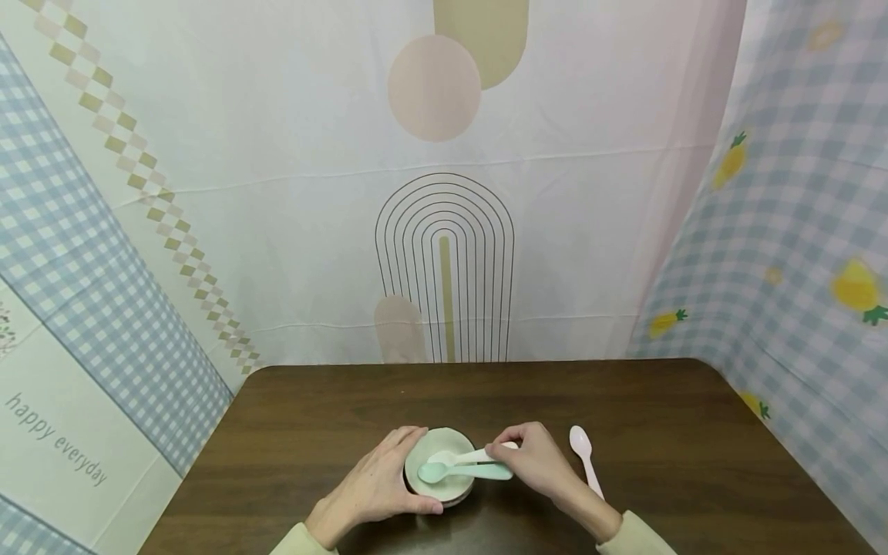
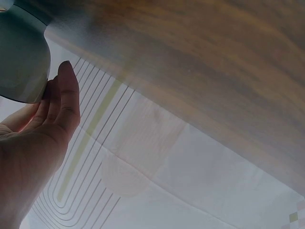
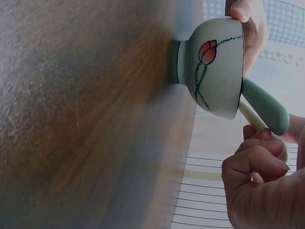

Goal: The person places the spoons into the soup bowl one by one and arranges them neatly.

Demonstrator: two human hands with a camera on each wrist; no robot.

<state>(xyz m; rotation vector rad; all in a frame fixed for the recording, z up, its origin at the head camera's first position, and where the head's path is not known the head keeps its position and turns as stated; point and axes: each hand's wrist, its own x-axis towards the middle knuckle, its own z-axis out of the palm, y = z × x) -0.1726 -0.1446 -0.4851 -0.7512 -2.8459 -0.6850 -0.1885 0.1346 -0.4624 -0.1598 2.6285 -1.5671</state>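
Note:
A small pale green bowl [image 1: 447, 439] stands on the table; the right wrist view shows a red flower bud painted on its outside. My left hand [image 1: 378, 479] grips the bowl's left side, thumb at the near rim and fingers round the far side. Inside the bowl rest the heads of a white spoon [image 1: 469, 457] and a mint green spoon [image 1: 479, 470], their handles sticking out over the right rim. With thumb and fingers my right hand [image 1: 544, 462] pinches the white spoon near its handle end. The green handle [image 3: 267, 107] lies beside those fingers.
A pale pink spoon [image 1: 581, 445] lies on the dark wooden table [image 1: 333, 408], to the right of my right hand and partly behind the forearm. A patterned cloth [image 1: 312, 231] hangs beyond the table's back edge, with checked cloths at both sides.

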